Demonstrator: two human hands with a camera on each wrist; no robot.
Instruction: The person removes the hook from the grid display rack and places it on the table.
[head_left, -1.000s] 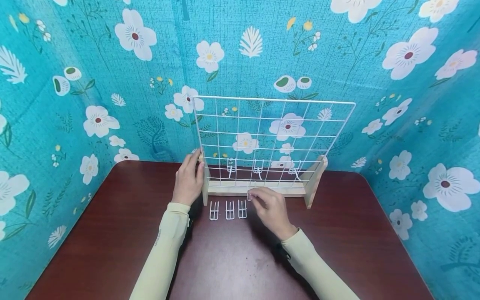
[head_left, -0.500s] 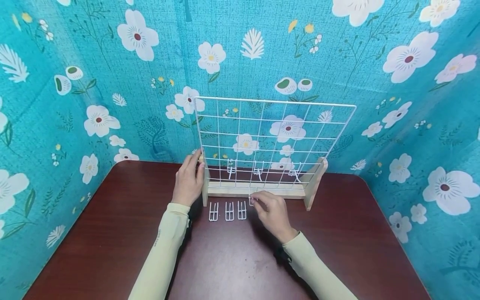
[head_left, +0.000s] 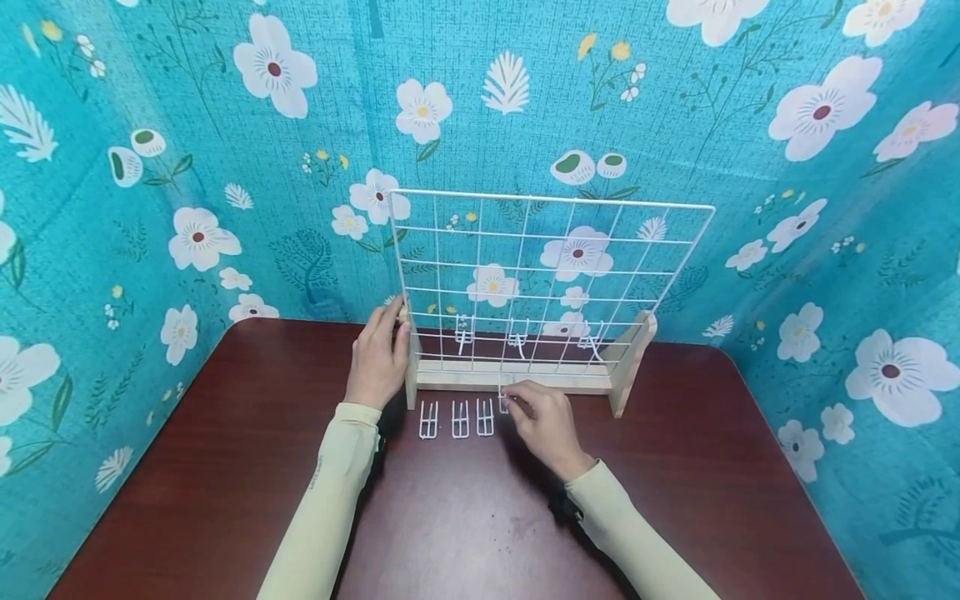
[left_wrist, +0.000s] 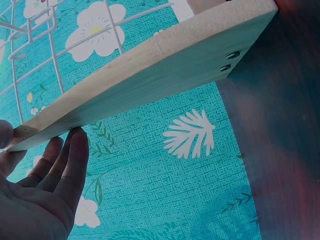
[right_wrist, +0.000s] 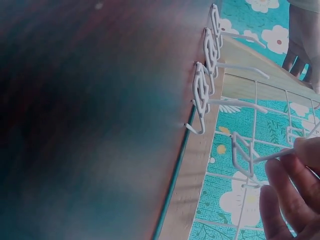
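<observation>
A white wire display grid (head_left: 525, 283) stands upright between two wooden side supports. With thumb and fingers on opposite faces, my left hand (head_left: 377, 354) grips the upper end of the left wooden support (left_wrist: 125, 85). A white wire hook (right_wrist: 242, 155) is pinched by its prong between the thumb and fingers of my right hand (head_left: 549, 421). This hook is low in front of the grid's base, its wire frame facing away from the palm in the right wrist view. Three similar hooks (head_left: 460, 419) lie in a row on the table just left of the right hand.
Three more hooks (head_left: 517, 339) hang along the grid's lower part. A wooden crossbar (head_left: 450, 377) joins the supports near the dark red table (head_left: 247, 467). Behind the table hangs a turquoise floral curtain (head_left: 315, 217). The right support (head_left: 633, 362) stands beyond the right hand.
My right hand has barely shifted, while the hook in its fingers has moved slightly lower, with more of its frame showing. The left hand keeps its place on the support.
</observation>
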